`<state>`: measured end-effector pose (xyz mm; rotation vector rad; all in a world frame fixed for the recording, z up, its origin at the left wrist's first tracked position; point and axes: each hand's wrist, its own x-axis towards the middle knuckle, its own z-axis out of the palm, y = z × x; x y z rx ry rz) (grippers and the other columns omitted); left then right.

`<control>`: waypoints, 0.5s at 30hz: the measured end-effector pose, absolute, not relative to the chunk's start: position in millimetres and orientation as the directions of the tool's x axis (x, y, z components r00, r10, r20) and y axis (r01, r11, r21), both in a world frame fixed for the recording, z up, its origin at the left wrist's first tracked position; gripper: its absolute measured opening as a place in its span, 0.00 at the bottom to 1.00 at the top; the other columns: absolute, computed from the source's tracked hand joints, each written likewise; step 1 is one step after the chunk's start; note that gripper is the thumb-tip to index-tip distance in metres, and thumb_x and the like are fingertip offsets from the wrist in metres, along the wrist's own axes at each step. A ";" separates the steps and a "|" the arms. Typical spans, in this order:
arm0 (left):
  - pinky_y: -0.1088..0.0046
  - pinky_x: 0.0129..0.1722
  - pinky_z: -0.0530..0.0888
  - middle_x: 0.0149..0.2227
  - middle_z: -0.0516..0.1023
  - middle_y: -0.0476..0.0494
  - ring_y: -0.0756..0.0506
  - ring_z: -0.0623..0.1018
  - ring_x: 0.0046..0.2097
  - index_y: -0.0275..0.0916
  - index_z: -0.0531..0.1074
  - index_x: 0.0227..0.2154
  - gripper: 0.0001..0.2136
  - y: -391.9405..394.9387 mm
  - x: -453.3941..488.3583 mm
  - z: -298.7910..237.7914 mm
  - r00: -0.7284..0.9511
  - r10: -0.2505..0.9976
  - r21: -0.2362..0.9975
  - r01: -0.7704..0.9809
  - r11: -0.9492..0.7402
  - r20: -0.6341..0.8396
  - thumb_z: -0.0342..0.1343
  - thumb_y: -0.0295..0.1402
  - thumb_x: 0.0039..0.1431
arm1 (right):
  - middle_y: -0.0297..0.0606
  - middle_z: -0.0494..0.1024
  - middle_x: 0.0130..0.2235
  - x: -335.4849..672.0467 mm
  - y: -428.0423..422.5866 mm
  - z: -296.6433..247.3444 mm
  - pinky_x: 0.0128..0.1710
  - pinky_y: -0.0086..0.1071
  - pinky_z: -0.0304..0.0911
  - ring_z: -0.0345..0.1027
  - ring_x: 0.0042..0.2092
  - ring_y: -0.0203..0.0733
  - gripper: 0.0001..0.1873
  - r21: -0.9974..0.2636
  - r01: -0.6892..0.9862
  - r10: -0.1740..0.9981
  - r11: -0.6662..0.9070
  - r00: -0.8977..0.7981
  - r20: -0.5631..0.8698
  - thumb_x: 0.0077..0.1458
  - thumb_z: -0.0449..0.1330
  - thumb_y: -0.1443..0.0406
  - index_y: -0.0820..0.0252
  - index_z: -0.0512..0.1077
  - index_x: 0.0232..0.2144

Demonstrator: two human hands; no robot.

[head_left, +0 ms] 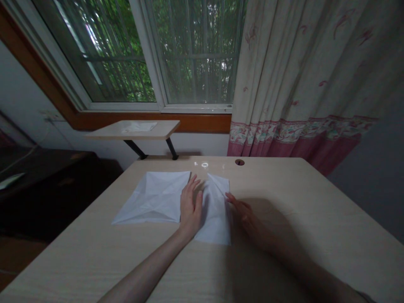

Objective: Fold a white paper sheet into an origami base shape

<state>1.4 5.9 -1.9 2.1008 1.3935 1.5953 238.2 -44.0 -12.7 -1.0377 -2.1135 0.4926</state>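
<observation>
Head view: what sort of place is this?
Probably a room in a home, perhaps a study corner: a wood-toned desk with a raised shelf, a sliding window facing greenery, and a patterned curtain with a pink lower band.

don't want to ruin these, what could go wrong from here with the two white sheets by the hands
The right sheet could crease crookedly: the right hand is at its edge, near a slanting fold line. The left sheet might get nudged or wrinkled, since the left hand overlaps its edge in this view.
</observation>
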 end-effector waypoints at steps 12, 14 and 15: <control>0.52 0.64 0.64 0.63 0.68 0.41 0.40 0.67 0.64 0.45 0.65 0.56 0.14 6.6 2.8 0.0 -0.013 0.755 0.640 0.541 -0.546 0.655 0.45 0.36 0.71 | 0.40 0.57 0.69 236.3 -38.4 -23.5 0.67 0.52 0.46 0.53 0.68 0.46 0.29 -0.418 0.628 0.752 0.656 -0.587 0.299 0.70 0.44 0.55 0.48 0.47 0.70; 0.52 0.63 0.64 0.62 0.68 0.40 0.40 0.67 0.63 0.44 0.66 0.56 0.14 7.1 2.6 -0.8 -0.006 0.763 0.647 0.534 -0.545 0.647 0.46 0.36 0.71 | 0.39 0.57 0.69 236.2 -38.3 -27.1 0.67 0.52 0.45 0.53 0.68 0.45 0.29 -0.390 0.655 0.761 0.647 -0.585 0.280 0.70 0.45 0.55 0.47 0.48 0.69; 0.52 0.63 0.64 0.62 0.68 0.40 0.40 0.68 0.63 0.44 0.66 0.56 0.14 7.4 2.5 -1.5 -0.003 0.764 0.649 0.531 -0.545 0.645 0.46 0.35 0.71 | 0.39 0.57 0.69 236.0 -38.3 -28.0 0.68 0.52 0.45 0.52 0.68 0.45 0.29 -0.378 0.664 0.763 0.645 -0.588 0.269 0.70 0.46 0.55 0.48 0.49 0.69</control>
